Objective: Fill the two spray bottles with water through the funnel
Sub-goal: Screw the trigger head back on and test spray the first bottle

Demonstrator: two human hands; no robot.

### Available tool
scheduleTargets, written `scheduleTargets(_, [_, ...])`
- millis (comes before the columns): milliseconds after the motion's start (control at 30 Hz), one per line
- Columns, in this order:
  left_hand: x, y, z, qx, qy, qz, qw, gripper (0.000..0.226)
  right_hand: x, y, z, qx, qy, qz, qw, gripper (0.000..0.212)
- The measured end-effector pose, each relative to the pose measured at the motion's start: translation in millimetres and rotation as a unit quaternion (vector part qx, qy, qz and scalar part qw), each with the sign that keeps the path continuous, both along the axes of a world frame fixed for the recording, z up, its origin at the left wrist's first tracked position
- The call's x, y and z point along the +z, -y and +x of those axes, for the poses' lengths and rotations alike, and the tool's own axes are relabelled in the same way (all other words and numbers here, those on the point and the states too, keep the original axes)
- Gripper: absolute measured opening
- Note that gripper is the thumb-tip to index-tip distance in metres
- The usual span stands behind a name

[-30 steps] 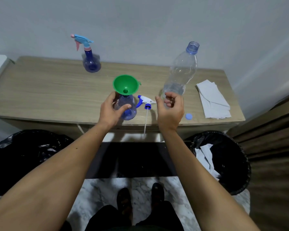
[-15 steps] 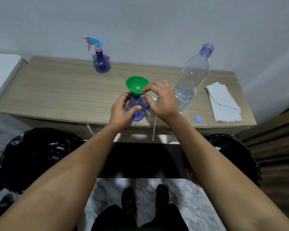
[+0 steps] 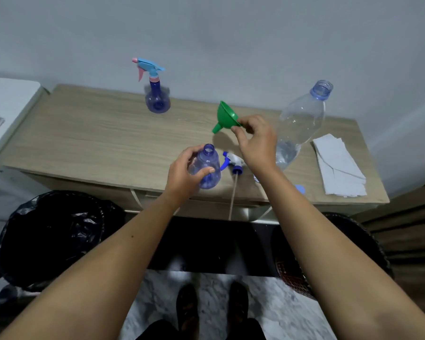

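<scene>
**Holding the funnel clear of the open spray bottle**

Gripping the uncapped translucent blue plastic spray bottle (image 3: 207, 168) at the front edge of the wooden bench (image 3: 88, 141), the left hand (image 3: 182, 175) wraps fingers and thumb round its body. The right hand (image 3: 257, 143) pinches the tilted green plastic funnel (image 3: 226, 119) by its rim, above the bench. Beside the bottle lies a white-and-blue trigger sprayer head (image 3: 233, 163), its dip tube overhanging the front edge. A second blue spray bottle with pink-and-blue trigger (image 3: 156, 94) stands at the back edge. The right forearm partly hides the clear plastic water bottle (image 3: 302, 119) and a blue cap (image 3: 300, 188). Folded white paper towels (image 3: 336, 165) lie at the right end.
</scene>
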State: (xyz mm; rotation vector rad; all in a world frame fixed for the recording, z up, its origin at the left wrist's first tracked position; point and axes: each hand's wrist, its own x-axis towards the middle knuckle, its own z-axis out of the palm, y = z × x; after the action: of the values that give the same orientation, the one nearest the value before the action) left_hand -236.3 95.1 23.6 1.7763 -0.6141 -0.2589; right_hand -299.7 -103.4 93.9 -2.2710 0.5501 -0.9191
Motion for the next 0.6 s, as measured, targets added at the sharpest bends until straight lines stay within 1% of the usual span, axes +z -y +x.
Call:
scheduleTargets(167, [-7.3,0.8,4.2,0.000,0.037,-0.010,0.999,0.058,-50.7,6.1,21.8,-0.018,-0.085,0.034,0.996,0.012])
scheduleTargets(300, [-17.0,0.7,7.8,0.003,0.056,-0.022,0.998,0.059,-78.0,11.0,37.2,-0.027,-0.132,0.069,0.988,0.015])
scheduleTargets(433, [-18.3,2.3,6.6,0.014,0.056,-0.030,0.998,0.059,-93.5,14.6,48.6,-0.020,-0.151,0.095,0.984,0.017])
scheduleTargets(600, [-17.8,2.2,6.3,0.009,0.062,-0.038,0.997,0.060,-103.8,18.9,55.6,-0.014,-0.173,0.076,0.982,0.021])
